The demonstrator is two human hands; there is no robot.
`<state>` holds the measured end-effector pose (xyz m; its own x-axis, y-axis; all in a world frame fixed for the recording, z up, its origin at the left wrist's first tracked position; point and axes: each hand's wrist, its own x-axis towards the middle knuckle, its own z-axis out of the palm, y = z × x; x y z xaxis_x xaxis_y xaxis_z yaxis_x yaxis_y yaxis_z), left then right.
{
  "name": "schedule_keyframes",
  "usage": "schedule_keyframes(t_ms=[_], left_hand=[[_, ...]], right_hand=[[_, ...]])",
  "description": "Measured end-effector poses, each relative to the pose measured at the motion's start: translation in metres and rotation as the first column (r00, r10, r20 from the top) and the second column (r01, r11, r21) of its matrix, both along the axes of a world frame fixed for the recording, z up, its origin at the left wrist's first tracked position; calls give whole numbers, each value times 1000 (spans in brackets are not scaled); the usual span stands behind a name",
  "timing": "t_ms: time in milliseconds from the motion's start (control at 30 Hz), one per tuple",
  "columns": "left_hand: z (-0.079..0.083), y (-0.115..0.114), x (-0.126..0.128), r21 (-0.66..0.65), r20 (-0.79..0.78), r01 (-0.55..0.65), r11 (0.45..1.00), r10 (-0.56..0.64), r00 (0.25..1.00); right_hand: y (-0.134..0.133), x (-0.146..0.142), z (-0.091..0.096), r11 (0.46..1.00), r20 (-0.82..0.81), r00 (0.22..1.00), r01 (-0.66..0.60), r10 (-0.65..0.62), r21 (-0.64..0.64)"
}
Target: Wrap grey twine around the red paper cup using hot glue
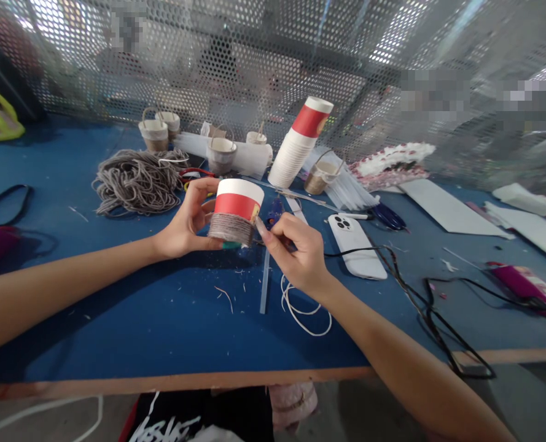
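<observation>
blue flat tabletop (129, 331), red-and-white paper cup (238, 204) held above its middle

behind rises a grey perforated metal screen (185, 61). the person's left hand (185, 224) grasps the cup, fingers behind, thumb low; thin grey-brown cord (230, 228) coils around the cup's lower half. the right hand (300, 252) is curled, its thumb at the cup's right side; whether it pinches anything, i cannot tell. to the left lies a loose heap of grey cord (137, 181); beyond leans a tall stack of paper cups (295, 150); a white rectangular phone (358, 245) lies to the right.
</observation>
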<state>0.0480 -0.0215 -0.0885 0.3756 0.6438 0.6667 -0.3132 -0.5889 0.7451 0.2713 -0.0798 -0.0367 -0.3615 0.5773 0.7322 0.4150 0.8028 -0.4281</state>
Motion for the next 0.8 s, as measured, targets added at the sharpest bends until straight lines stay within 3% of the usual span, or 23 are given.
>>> schedule_keyframes(t_ms=[100,267,433,533,667,733,800], left_hand=[[3,-2,-1,-51,-15,25,998,-26,1000],[6,-4,-3,-134,-24,77,988,-80,996],[9,-5,-3,-201,-33,125,972,-134,990],[11,-7,-3,-239,-16,159,958,-168,986],[10,-5,-2,-350,73,249,903,-239,968],[8,-2,-3,-439,112,303,846,-283,953],[7,3,-3,-494,147,364,789,-337,930]], right_hand=[[1,3,-2,986,80,996,27,-41,162],[1,6,-4,959,167,981,51,-101,279],[1,6,-2,949,261,956,47,-133,312],[0,8,0,964,279,957,-4,-73,264],[0,16,-3,994,160,986,19,-36,108],[3,18,-6,988,13,998,54,-57,146],[6,18,-8,962,-112,994,46,-17,269]])
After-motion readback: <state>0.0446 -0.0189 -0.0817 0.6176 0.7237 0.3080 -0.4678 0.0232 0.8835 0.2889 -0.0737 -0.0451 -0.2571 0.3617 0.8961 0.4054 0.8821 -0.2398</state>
